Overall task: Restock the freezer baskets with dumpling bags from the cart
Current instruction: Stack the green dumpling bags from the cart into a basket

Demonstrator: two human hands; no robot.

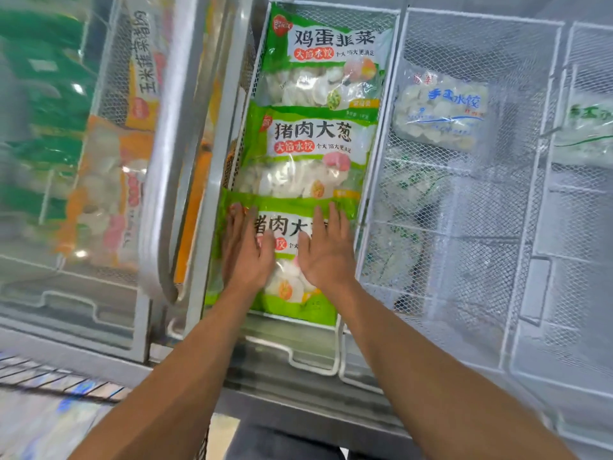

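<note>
Now my left hand (pixel 247 252) and right hand (pixel 323 250) press flat, fingers straight, on the nearest green plastic dumpling bag (pixel 292 295) in the white wire freezer basket (pixel 381 134); it looks soft, lumpy, slippery, best held by its edges.

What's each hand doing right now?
Left hand: open, fingers flat, pressing the nearest green plastic dumpling bag.
Right hand: open, flat on the same bag.
</note>
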